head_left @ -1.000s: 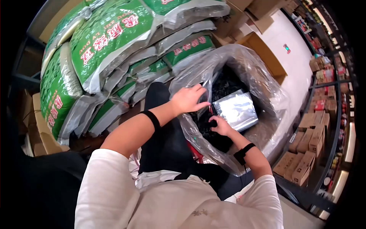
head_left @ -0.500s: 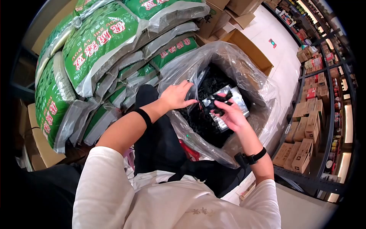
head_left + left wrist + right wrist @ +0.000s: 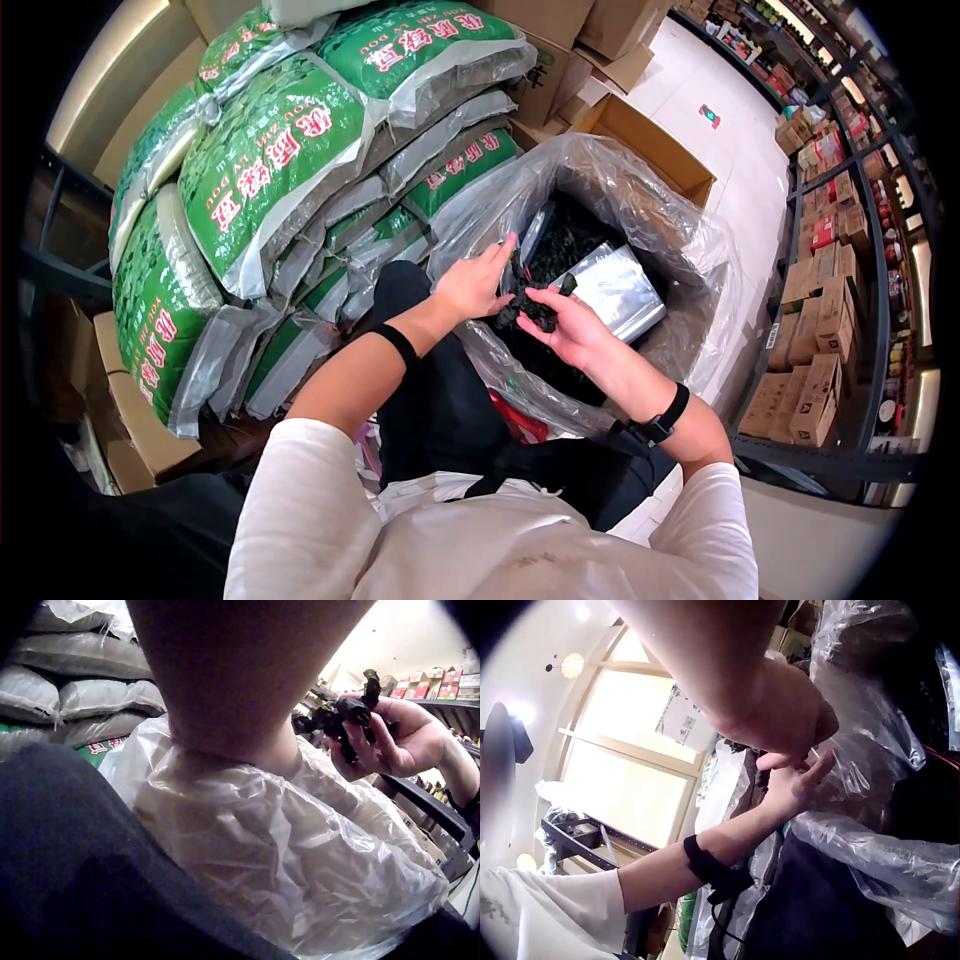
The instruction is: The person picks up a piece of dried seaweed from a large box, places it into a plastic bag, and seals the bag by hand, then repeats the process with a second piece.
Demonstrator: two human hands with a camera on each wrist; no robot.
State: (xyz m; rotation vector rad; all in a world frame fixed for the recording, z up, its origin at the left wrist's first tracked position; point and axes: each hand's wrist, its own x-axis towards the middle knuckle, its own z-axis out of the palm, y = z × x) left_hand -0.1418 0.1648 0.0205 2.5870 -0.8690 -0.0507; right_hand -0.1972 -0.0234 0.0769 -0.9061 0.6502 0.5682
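Observation:
In the head view, my right hand (image 3: pixel 572 325) holds a small clump of dried black fungus (image 3: pixel 538 312) in its curled fingers. The same pieces of dark, crinkled fungus (image 3: pixel 352 716) poke out between the fingers in the left wrist view. My left hand (image 3: pixel 470 285) is beside it, thumb and straight fingers spread, at the near left rim of a large clear plastic liner (image 3: pixel 690 215). A heap of black fungus (image 3: pixel 565 235) fills the lined container. On top lies a shiny, silvery flat packet (image 3: pixel 618 292), just right of the right hand.
Green-and-white printed sacks (image 3: pixel 270 155) are stacked at the left. An open cardboard box (image 3: pixel 650 150) stands behind the liner. Shelving with brown cartons (image 3: pixel 815 310) runs along the right, beyond a strip of white floor (image 3: pixel 730 160). My dark-trousered leg (image 3: pixel 425 370) presses near the liner.
My right hand first reached into the heap, then rose over the silvery packet with fungus. Now it has moved left, its palm turned up, close to the left hand.

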